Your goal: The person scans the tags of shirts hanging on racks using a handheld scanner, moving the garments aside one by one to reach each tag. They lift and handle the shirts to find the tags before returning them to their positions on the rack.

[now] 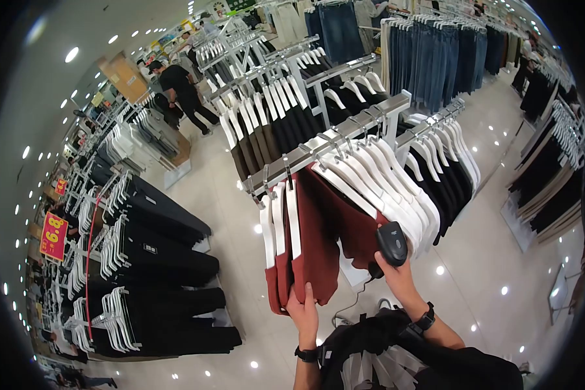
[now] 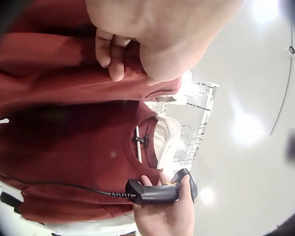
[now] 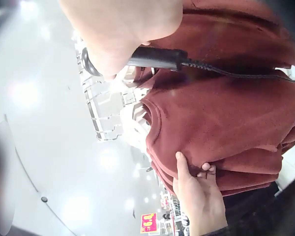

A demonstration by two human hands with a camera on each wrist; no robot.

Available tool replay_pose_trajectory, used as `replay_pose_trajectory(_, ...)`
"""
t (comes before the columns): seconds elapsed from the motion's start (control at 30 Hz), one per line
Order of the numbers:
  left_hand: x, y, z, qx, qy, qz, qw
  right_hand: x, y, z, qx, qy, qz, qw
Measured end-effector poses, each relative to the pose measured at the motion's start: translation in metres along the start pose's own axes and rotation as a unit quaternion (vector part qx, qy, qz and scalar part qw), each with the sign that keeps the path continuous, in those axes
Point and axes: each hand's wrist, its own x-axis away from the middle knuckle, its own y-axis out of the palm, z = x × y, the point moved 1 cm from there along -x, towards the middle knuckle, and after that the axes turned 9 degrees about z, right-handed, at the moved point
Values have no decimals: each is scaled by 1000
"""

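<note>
My left hand (image 1: 303, 313) pinches the front of a dark red top (image 1: 315, 273) between thumb and fingers. This top hangs on a white hanger (image 1: 295, 221), with a couple more red ones beside it. A second red top (image 2: 73, 142) faces it across a gap, and a small dark label (image 2: 140, 142) shows inside its round collar. My right hand (image 1: 398, 278) grips a black handheld barcode scanner (image 1: 392, 244) close to that second top's collar. A cord (image 3: 246, 75) runs from the scanner's handle.
A metal rail (image 1: 364, 118) carries the red, white and black garments. Dark trousers (image 1: 162, 260) hang on a rack to the left, near a red price sign (image 1: 54, 235). Jeans (image 1: 429, 62) hang at the back. A person in black (image 1: 181, 91) stands in the far aisle.
</note>
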Motion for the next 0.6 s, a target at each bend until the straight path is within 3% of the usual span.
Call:
replay_pose_trajectory(0.2, 3, 6, -18, -4, -6, 12, 1000, 2, -2, -2, -21, 15, -11, 1000)
replay_pose_trajectory(0.3, 8, 10, -18, 5, 43, 11, 999, 4, -7, -1, -34, 51, -28, 998)
replay_pose_trajectory(0.37, 16, 11, -11, 10, -54, -33, 998, 6, -7, -4, -37, 22, -21, 999)
replay_pose_trajectory(0.4, 19, 14, -14, 10, -56, -33, 998, 8, -9, -1, -36, 23, -21, 999)
replay_pose_trajectory(0.47, 26, 23, -18, 14, 121, -75, 990, 13, -13, 9, -22, 46, -54, 997)
replay_pose_trajectory(0.5, 29, 24, -9, -75, 149, -119, 979, 16, -16, 10, -21, 46, -55, 997)
replay_pose_trajectory(0.6, 46, 43, -15, -72, 205, -169, 961, 24, -16, 1, -45, 117, -194, 973)
